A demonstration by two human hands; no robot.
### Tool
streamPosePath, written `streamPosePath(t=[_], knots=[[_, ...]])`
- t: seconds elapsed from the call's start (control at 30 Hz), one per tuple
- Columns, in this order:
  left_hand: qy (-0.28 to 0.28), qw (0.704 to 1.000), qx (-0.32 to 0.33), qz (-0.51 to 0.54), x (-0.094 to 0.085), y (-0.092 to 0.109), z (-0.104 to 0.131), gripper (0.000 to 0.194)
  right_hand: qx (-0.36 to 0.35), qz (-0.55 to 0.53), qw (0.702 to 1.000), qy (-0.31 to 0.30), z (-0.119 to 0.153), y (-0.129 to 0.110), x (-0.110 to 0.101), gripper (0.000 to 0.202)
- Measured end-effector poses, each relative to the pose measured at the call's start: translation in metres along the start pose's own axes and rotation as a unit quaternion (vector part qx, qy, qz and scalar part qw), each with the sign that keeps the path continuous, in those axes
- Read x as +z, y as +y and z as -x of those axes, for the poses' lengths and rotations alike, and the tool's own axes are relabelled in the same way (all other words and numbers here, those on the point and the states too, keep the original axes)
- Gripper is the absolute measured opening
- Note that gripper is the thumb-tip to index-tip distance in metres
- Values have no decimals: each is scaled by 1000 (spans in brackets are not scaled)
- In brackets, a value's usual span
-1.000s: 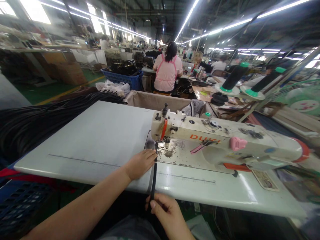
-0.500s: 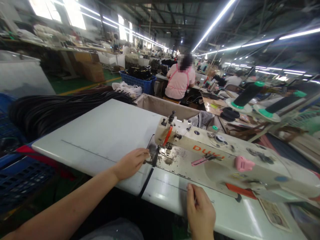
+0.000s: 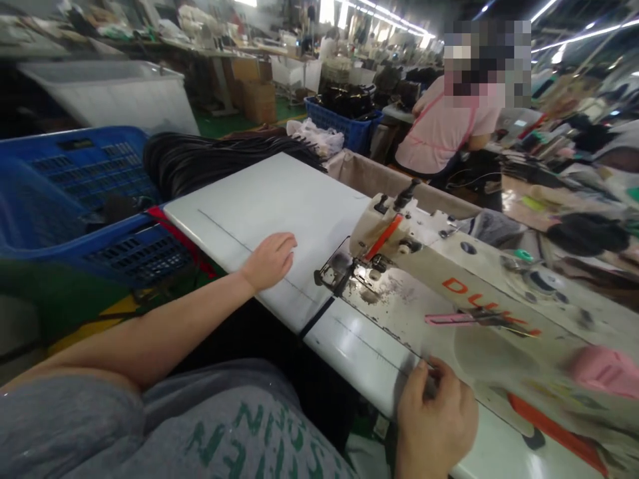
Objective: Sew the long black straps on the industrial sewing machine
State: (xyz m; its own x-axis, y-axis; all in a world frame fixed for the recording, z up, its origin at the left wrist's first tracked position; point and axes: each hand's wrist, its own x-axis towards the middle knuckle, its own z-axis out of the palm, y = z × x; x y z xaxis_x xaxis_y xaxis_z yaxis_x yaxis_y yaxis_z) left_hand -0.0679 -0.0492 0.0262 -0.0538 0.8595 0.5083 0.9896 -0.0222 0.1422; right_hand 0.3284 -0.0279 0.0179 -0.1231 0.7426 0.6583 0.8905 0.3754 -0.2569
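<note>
Head view: your left hand is at 10 o'clock from the dark strap, over the white table, its fingers loosely curled; you cannot tell from this angle whether they grip anything. Your right hand is at 4 o'clock, by the table's near edge, thumb and forefinger drawn together, and whether something thin is pinched there cannot be told. The strap crosses that edge between your hands, apart from both, and runs toward 2 o'clock to the bed of the sewing machine. You have a pink-handled tool at 3 o'clock against the machine, a bundle of black strips at 11, and a seated co-worker at 1.
</note>
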Motion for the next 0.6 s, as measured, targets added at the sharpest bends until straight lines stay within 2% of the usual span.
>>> streamPosePath(t=[0.2,0.43,0.6], knots=[[-12,999,-39,-29,-1,-2,-1,23,-15,-6,1000,-17,2,-1,0,28],[-7,999,-41,-18,1,0,-3,21,-49,5,998,47,6,11,13,25],[-8,1000,-25,-4,5,-4,-3,21,-52,-7,997,53,7,16,16,25]])
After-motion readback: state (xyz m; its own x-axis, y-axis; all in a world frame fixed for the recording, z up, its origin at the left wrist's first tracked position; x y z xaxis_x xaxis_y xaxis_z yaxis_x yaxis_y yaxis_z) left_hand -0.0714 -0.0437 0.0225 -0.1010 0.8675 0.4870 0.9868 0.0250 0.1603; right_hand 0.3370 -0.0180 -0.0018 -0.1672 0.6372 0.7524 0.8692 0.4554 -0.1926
